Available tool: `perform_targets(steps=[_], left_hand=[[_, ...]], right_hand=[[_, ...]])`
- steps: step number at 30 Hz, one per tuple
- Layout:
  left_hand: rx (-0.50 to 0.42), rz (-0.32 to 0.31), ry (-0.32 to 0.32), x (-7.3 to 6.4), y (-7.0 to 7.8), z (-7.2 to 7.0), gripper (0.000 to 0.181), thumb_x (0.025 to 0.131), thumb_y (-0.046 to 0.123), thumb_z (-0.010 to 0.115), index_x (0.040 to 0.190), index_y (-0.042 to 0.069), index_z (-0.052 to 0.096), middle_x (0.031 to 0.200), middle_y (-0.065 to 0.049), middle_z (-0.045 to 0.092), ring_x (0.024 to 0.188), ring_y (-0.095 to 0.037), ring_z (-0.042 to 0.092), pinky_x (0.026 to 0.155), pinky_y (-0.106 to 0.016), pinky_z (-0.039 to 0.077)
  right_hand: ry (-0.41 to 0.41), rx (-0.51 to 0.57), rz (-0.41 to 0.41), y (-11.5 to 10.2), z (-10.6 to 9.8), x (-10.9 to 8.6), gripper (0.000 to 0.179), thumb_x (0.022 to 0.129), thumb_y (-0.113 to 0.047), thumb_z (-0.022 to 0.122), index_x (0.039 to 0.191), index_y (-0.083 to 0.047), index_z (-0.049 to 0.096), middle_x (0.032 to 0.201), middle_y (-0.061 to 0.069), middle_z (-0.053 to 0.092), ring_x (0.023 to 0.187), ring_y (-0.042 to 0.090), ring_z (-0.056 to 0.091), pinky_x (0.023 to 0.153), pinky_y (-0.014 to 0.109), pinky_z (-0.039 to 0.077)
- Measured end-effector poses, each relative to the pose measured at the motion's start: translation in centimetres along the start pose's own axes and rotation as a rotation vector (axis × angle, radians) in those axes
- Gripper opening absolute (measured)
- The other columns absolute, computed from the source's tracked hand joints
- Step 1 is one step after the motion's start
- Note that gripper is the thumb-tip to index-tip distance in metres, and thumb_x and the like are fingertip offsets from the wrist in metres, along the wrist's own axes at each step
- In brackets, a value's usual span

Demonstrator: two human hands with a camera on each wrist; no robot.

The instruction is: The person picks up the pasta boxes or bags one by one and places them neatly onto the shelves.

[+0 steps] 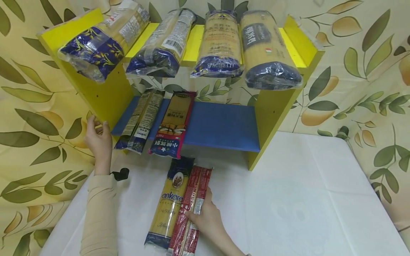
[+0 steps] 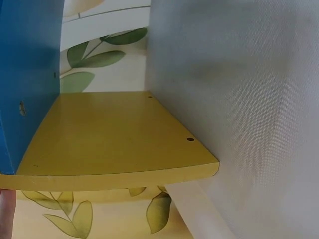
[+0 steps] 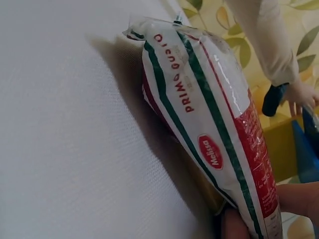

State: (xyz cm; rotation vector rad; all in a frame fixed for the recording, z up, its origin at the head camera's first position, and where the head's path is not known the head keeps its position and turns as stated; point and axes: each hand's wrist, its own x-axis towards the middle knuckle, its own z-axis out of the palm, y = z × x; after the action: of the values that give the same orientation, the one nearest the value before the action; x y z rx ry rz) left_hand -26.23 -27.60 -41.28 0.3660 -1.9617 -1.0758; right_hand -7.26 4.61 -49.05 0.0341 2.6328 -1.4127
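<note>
My right hand [image 1: 208,217] grips a red-and-white Melissa spaghetti packet [image 1: 192,199] along its right side, thumb over the top. In the right wrist view the packet [image 3: 199,114] shows its green stripes and PRIMO GUSTO lettering. A yellow-and-navy Ankara spaghetti packet [image 1: 168,202] lies beside it on the left, partly overlapped by it. My left hand [image 1: 99,140] is raised by the front edge of the shelf unit's yellow left side panel [image 1: 86,71], fingers loosely bent. One fingertip [image 2: 6,214] shows just under that panel's edge in the left wrist view.
On the blue lower shelf [image 1: 224,124] lie a dark-and-gold pasta packet [image 1: 141,119] and a red-and-blue one [image 1: 174,124]. Several spaghetti packets, one marked SPAGHETTI [image 1: 220,46], stick out over the front of the yellow upper shelf [image 1: 192,39]. A white cloth [image 1: 304,199] covers the table.
</note>
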Motion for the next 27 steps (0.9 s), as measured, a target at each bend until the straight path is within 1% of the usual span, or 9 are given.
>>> perform_targets(steps=[2,4,6,10,12,15,18,21,27], left_hand=[[0.003,0.001,0.002,0.0,0.0,0.0,0.032,0.094,0.022,0.057,0.124,0.015,0.063,0.09,0.023,0.048,0.073,0.021,0.048,0.073,-0.004,0.045],[0.007,0.002,0.001,0.0,0.0,0.0,0.031,0.094,0.022,0.057,0.124,0.015,0.063,0.09,0.022,0.049,0.073,0.021,0.048,0.073,-0.004,0.044],[0.009,0.002,0.0,0.0,0.0,-0.1,0.031,0.094,0.022,0.057,0.123,0.015,0.063,0.09,0.022,0.049,0.073,0.021,0.048,0.073,-0.004,0.044],[0.005,-0.003,-0.001,-0.1,0.1,-0.1,0.031,0.094,0.022,0.057,0.123,0.014,0.063,0.089,0.023,0.047,0.073,0.02,0.048,0.072,-0.004,0.044],[0.006,-0.002,-0.001,0.0,0.1,0.0,0.031,0.094,0.022,0.057,0.123,0.014,0.062,0.09,0.023,0.047,0.073,0.02,0.048,0.072,-0.004,0.044],[0.016,0.003,0.002,0.0,0.0,0.0,0.031,0.094,0.023,0.057,0.123,0.014,0.062,0.09,0.022,0.049,0.073,0.021,0.047,0.072,-0.004,0.044],[0.019,0.004,0.002,0.1,0.0,0.0,0.031,0.094,0.023,0.057,0.123,0.013,0.062,0.089,0.022,0.049,0.073,0.021,0.047,0.073,-0.004,0.044],[0.015,0.003,0.001,0.1,0.0,0.0,0.031,0.094,0.022,0.057,0.123,0.013,0.063,0.089,0.022,0.05,0.073,0.02,0.047,0.073,-0.005,0.044],[0.009,0.01,-0.001,0.1,-0.1,0.0,0.031,0.093,0.021,0.057,0.122,0.011,0.063,0.09,0.019,0.052,0.073,0.02,0.048,0.073,-0.005,0.045]], right_hand=[[-0.005,0.023,-0.006,0.0,-0.1,0.0,0.113,0.07,-0.029,0.083,0.147,0.011,0.01,0.112,0.038,0.06,0.073,0.037,0.069,0.053,0.034,0.058],[-0.002,0.044,-0.008,0.0,-0.1,0.0,0.112,0.071,-0.026,0.082,0.147,0.011,0.01,0.109,0.037,0.061,0.074,0.036,0.069,0.053,0.034,0.058],[0.005,0.065,-0.015,0.0,-0.1,-0.1,0.11,0.071,-0.022,0.082,0.147,0.012,0.011,0.108,0.038,0.061,0.077,0.038,0.069,0.055,0.038,0.059],[0.01,0.11,-0.022,0.0,-0.2,-0.2,0.105,0.072,-0.017,0.08,0.147,0.012,0.012,0.108,0.039,0.06,0.083,0.043,0.068,0.064,0.048,0.059],[0.008,0.134,-0.024,0.0,-0.3,-0.3,0.103,0.073,-0.015,0.079,0.147,0.012,0.012,0.113,0.04,0.058,0.089,0.047,0.066,0.071,0.054,0.057],[0.003,0.169,-0.024,0.2,-0.2,-0.3,0.099,0.075,-0.012,0.076,0.146,0.012,0.012,0.125,0.042,0.051,0.103,0.051,0.061,0.084,0.061,0.052],[0.003,0.221,-0.024,0.3,-0.3,-0.3,0.097,0.075,-0.01,0.074,0.146,0.011,0.013,0.136,0.041,0.042,0.115,0.053,0.053,0.094,0.064,0.045],[-0.004,0.277,-0.022,0.4,-0.5,-0.4,0.096,0.075,-0.008,0.073,0.147,0.01,0.013,0.139,0.04,0.039,0.121,0.052,0.049,0.1,0.064,0.041],[-0.044,0.398,0.009,0.3,-1.3,-0.7,0.096,0.077,-0.007,0.07,0.147,0.012,0.008,0.142,0.041,0.033,0.125,0.052,0.045,0.101,0.061,0.041]])
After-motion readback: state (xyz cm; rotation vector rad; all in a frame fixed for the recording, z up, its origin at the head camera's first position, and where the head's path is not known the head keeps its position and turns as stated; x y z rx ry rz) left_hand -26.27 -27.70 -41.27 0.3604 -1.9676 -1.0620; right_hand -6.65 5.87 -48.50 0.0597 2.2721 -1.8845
